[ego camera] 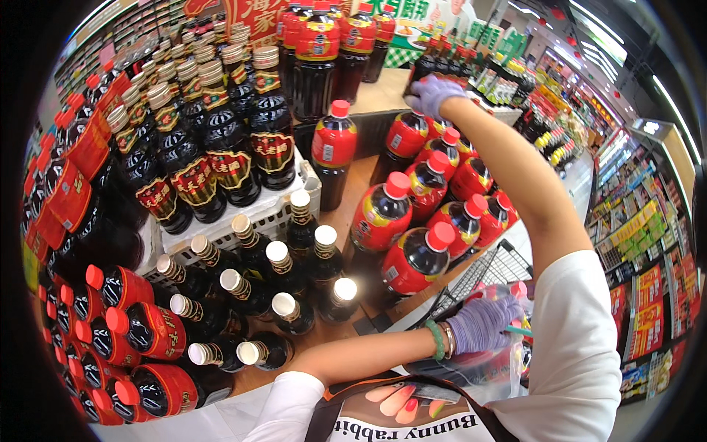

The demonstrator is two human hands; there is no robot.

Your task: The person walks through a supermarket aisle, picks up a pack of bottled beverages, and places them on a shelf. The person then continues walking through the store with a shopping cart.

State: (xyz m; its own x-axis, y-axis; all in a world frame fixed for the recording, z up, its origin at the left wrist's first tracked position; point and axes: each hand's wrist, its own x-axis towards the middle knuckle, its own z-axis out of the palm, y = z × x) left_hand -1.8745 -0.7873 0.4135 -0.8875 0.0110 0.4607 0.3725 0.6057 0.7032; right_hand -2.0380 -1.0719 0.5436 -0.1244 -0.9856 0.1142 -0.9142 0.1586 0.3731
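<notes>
My left hand, in a purple knit glove, is at the shopping cart beside my body. A thin teal object sticks out from its curled fingers; its kind is unclear. Under that hand lies clear plastic wrap around bottles, with a red cap showing. My right hand, gloved alike, reaches to the far end of a group of red-labelled bottles. Its fingers point down at the rearmost bottles, and whether they grip one is hidden. One similar bottle stands apart to the left.
Dark glass bottles with pale caps crowd the wooden display near me. Behind them, more bottles stand on a white plastic crate. Red-capped bottles fill the left side. The metal cart is at the right, with store shelves beyond.
</notes>
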